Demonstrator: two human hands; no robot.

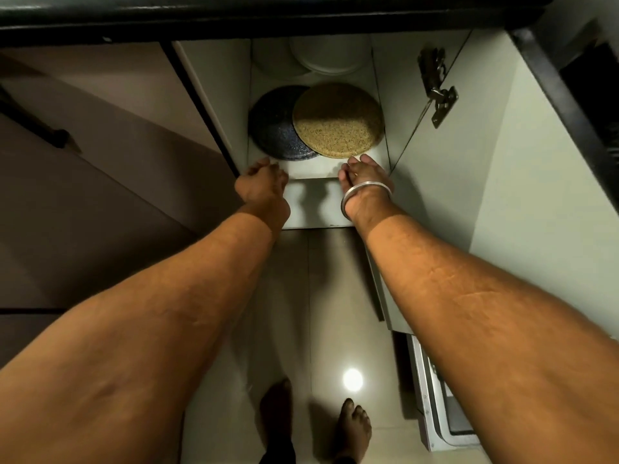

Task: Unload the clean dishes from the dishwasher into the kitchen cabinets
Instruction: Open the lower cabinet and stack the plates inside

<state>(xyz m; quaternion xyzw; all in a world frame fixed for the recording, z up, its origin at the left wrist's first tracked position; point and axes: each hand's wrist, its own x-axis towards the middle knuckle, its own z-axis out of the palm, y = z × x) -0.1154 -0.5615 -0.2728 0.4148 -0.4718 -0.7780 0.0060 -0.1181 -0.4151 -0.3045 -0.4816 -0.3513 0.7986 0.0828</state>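
Forearms fill the foreground of the head view, both reaching down into an open lower cabinet (224,95) beneath a dark countertop. On its white shelf (310,169) lie two round dishes: a tan speckled plate (338,120) overlapping the right edge of a dark blue speckled plate (273,123), with pale white vessels (326,56) dimly visible behind them. The left hand (264,184) sits at the left front corner of the shelf with its fingers curled under; nothing is visible in them, and the fingertips are hidden. The right hand (360,177), a metal bangle (365,197) on its wrist, rests at the shelf's front edge with fingers loosely bent and unclenched, one fingertip just beside the rim of the tan plate; it grasps neither plate. The cabinet door (469,182) stands open at right, its hinge (438,92) exposed. Only a corner of the dishwasher (435,416) shows at lower right, its contents out of sight. Judged from this layout, the step in hand is the stowing of the two plates, which appear set down. The next move calls for drawing both hands clear without dragging the upper plate, then turning right to the dishwasher for another item.
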